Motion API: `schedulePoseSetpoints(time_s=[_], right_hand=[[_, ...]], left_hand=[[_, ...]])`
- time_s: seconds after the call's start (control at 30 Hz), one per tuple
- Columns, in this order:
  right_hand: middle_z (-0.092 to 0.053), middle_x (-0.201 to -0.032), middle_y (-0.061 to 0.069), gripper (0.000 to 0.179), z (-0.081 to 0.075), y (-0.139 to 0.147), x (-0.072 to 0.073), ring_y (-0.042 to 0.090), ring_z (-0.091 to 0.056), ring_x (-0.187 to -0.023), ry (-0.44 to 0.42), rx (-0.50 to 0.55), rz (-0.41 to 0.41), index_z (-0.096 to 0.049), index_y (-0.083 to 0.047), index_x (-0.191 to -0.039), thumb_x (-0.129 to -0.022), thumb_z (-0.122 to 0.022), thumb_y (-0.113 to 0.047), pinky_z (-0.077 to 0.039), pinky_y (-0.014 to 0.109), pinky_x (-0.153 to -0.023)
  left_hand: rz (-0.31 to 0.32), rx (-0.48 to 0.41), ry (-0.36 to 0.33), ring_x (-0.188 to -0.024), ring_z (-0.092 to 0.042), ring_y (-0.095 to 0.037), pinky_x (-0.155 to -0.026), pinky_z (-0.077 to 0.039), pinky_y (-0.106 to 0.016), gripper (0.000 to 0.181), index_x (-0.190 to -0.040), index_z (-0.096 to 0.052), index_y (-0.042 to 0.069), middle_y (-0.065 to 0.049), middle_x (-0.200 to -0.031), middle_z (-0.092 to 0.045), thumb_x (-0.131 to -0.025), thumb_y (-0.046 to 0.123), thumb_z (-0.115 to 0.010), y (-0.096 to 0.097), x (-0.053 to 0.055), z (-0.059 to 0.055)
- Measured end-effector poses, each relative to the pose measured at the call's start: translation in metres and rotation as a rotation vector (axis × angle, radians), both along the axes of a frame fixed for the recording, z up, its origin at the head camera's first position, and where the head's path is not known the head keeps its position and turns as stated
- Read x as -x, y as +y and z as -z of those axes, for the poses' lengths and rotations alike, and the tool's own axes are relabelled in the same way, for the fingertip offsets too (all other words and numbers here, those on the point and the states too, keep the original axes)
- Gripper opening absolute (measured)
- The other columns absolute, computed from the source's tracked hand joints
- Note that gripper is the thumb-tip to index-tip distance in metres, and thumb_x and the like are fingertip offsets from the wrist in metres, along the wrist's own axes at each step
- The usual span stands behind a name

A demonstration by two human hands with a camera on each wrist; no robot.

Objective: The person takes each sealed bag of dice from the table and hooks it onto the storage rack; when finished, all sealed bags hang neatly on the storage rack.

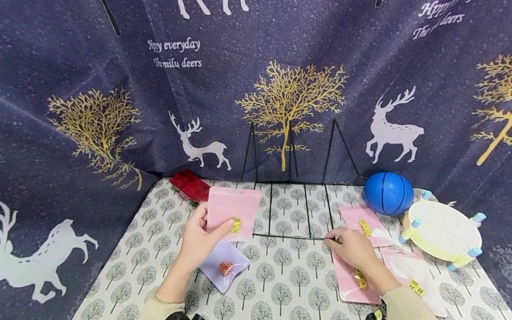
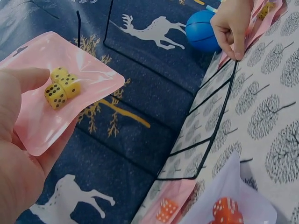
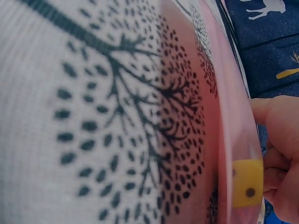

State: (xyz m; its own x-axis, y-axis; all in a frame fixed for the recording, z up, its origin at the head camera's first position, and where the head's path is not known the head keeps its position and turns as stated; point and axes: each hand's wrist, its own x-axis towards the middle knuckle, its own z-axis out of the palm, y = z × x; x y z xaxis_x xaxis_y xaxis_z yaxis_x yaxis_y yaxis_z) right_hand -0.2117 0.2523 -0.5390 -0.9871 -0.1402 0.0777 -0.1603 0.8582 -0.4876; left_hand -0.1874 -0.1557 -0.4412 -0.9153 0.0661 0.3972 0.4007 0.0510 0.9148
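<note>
My left hand holds up a pink pouch, thumb on its front and fingers behind. Yellow dice show through the pouch's clear face. My right hand pinches the front right corner of a black wire rack, which has upright triangular dividers at the back. Beneath the left hand lies a lilac pouch with red dice. In the left wrist view, another pink pouch with red dice lies beside it. Under the right forearm is a pink pouch with yellow dice.
Two more pink pouches lie at the right, one farther back and one nearer the edge. Beyond them are a blue ball and an upturned cream stool. A red packet lies back left, before a dark deer-print curtain.
</note>
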Motion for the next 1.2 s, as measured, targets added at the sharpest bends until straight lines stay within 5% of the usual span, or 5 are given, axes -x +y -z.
schedulePoseSetpoints(time_s=[0.33, 0.63, 1.2], right_hand=[[-0.05, -0.06, -0.009, 0.01, 0.005, 0.001, 0.001, 0.013, -0.044, -0.051, -0.002, 0.003, 0.012, -0.077, -0.029, -0.101, -0.094, -0.078, -0.035, -0.034, 0.029, -0.046], [-0.05, -0.061, -0.009, 0.009, 0.005, 0.001, 0.001, 0.013, -0.044, -0.052, 0.007, 0.005, 0.016, -0.077, -0.029, -0.1, -0.093, -0.078, -0.036, -0.035, 0.029, -0.047], [-0.049, -0.059, -0.008, 0.011, 0.005, 0.0, 0.0, 0.013, -0.043, -0.051, 0.001, 0.005, 0.025, -0.077, -0.028, -0.101, -0.093, -0.079, -0.035, -0.035, 0.03, -0.048]], left_hand=[[-0.066, -0.041, -0.012, -0.092, -0.073, -0.019, -0.076, -0.062, -0.034, 0.044, -0.124, -0.061, 0.004, -0.017, -0.108, -0.073, -0.086, -0.002, -0.082, 0.019, 0.01, -0.001], [-0.052, -0.104, -0.058, -0.091, -0.073, -0.023, -0.073, -0.063, -0.039, 0.046, -0.129, -0.059, 0.004, -0.018, -0.109, -0.072, -0.089, -0.001, -0.08, 0.027, 0.017, 0.003], [-0.136, -0.17, -0.1, -0.084, -0.072, -0.02, -0.07, -0.062, -0.033, 0.035, -0.117, -0.061, 0.002, -0.015, -0.103, -0.072, -0.089, 0.002, -0.081, 0.034, 0.032, 0.007]])
